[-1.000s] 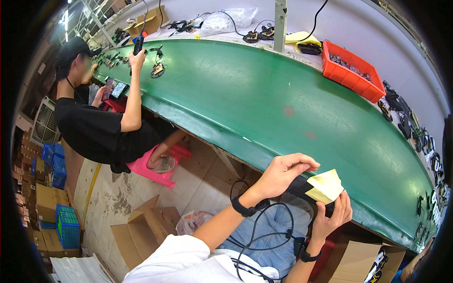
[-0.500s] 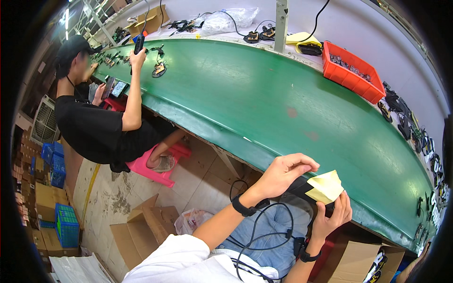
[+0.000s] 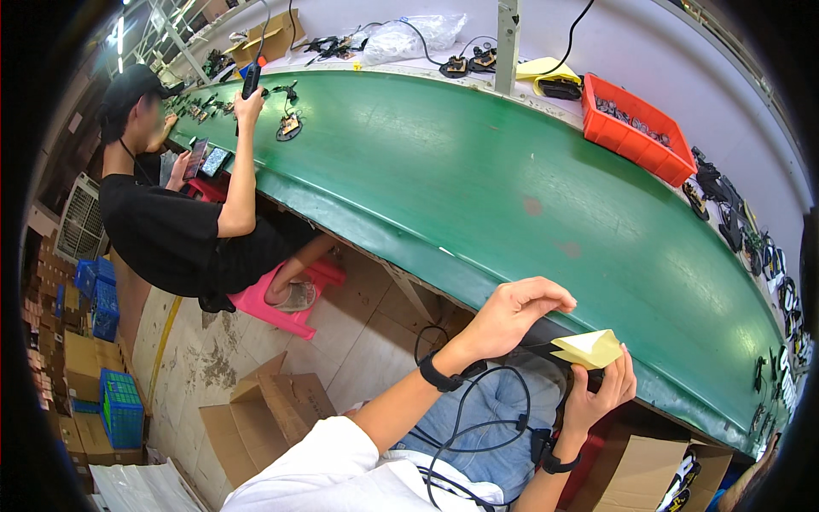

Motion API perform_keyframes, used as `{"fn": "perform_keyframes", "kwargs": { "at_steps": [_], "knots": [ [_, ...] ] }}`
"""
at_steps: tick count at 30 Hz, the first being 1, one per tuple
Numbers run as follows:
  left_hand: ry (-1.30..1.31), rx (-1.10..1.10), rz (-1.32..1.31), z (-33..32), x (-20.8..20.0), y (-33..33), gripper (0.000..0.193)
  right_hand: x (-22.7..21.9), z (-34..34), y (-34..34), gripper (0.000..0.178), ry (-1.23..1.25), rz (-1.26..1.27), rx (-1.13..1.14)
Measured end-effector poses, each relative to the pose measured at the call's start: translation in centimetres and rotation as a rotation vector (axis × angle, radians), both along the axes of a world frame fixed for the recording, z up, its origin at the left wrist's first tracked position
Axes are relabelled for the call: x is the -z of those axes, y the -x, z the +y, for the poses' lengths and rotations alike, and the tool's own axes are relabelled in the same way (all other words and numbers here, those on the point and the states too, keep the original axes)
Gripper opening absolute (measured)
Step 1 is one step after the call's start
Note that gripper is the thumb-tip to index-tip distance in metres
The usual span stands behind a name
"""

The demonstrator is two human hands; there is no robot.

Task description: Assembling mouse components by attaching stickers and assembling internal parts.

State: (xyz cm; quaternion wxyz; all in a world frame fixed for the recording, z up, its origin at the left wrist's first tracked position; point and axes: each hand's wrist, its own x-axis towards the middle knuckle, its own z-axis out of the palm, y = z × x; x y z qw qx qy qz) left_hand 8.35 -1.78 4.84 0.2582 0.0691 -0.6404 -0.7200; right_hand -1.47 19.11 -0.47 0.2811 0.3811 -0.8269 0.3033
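Observation:
My right hand (image 3: 604,386) is closed on a small yellow paper sheet (image 3: 589,347), thumb below it and fingers at its right side. The sheet is creased and curls over a black object (image 3: 543,335), whose kind I cannot make out. Just to the left and above, my left hand (image 3: 514,320) has its thumb and fingertips drawn together; whatever they pinch is too small or hidden. Both hands are at the near edge of the green work surface (image 3: 444,183). Black bands circle both wrists. A black cable (image 3: 461,418) loops over my lap between my forearms.
A red bin (image 3: 636,141) of small grey parts stands at the back right. Black devices line the far ledge. At left, a co-worker in black (image 3: 171,213) sits on a pink stool (image 3: 277,303), holding a tool and a phone. Open cartons (image 3: 264,418) flank me.
The yellow sheet has tipped and folded, now lower and flatter, with its top edge bent over. My hands have barely moved.

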Motion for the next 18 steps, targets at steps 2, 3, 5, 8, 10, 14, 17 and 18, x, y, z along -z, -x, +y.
{"fn": "perform_keyframes", "kwargs": {
  "at_steps": [2, 3, 5, 8, 10, 14, 17, 18],
  "knots": [
    [0.039, -0.009, -0.008, -0.2, 0.4, 0.1, 0.020, 0.0, 0.1, 0.0, 0.061, 0.000, 0.000, 0.002],
    [0.119, -0.010, 0.049, -0.5, 0.8, 0.1, 0.020, -0.1, 0.0, 0.0, 0.061, 0.000, 0.002, 0.001],
    [0.199, -0.013, 0.107, -0.7, 1.4, 0.0, 0.020, -0.1, -0.2, -0.1, 0.061, 0.002, 0.000, -0.001],
    [0.135, -0.018, 0.096, -0.2, 0.3, 0.0, 0.019, -0.1, -0.1, 0.0, 0.061, 0.001, -0.006, -0.001],
    [-0.189, 0.017, -0.026, 0.5, -0.8, 0.0, 0.018, 0.0, 0.0, 0.0, 0.062, -0.002, -0.006, -0.001],
    [-0.025, 0.020, 0.033, 0.1, 0.2, 0.1, 0.017, 0.2, 0.1, 0.1, 0.063, 0.007, 0.007, 0.001],
    [0.006, 0.007, 0.031, -0.2, 0.6, 0.1, 0.017, 0.2, 0.1, 0.1, 0.063, 0.005, 0.008, 0.001],
    [0.125, 0.007, 0.068, -0.7, 0.9, 0.0, 0.017, 0.2, 0.1, 0.1, 0.063, 0.005, 0.005, -0.002]
  ]
}}
